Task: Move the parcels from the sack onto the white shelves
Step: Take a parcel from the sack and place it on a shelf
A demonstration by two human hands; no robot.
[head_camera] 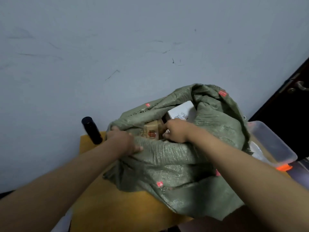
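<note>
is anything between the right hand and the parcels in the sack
Nothing visible. The right hand is already inside the open mouth of the green sack, at the brown parcel and the white parcel. The left hand holds the sack's rim down.

The sack (175, 158) is coarse woven green cloth, faintly shiny. Inside it show a brown cardboard parcel (151, 130) and a smooth white box (183, 111). The bottle (92, 130) at left looks glossy, dark. The bin (274, 144) at right is translucent plastic.
</note>
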